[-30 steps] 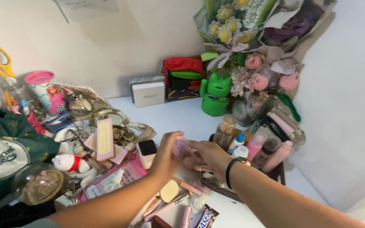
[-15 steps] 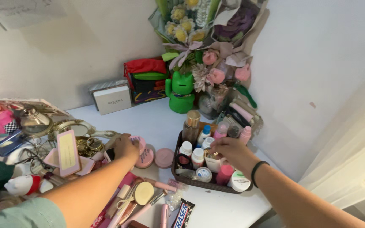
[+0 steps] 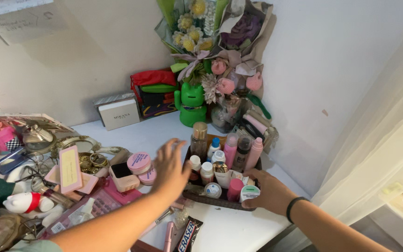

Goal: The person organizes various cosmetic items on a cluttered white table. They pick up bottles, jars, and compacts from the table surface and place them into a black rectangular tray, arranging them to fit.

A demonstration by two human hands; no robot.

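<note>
L hand (image 3: pixel 170 169): fingers spread, holds nothing, hovers by tray's near-left end.
R hand (image 3: pixel 269 192): curled on tray (image 3: pixel 220 201) front-right rim, steadying it.
Pink jars (image 3: pixel 142 166): stacked left of L hand.

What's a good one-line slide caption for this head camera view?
Right hand grips the front of a dark tray of cosmetic bottles; the open left hand hovers beside stacked pink jars.

Soft, even daylight seems to come through the curtain (image 3: pixel 388 140) on the right, shadows stay faint, the left hand (image 3: pixel 170 169) looks slightly motion-blurred, edges stretch wide.
</note>
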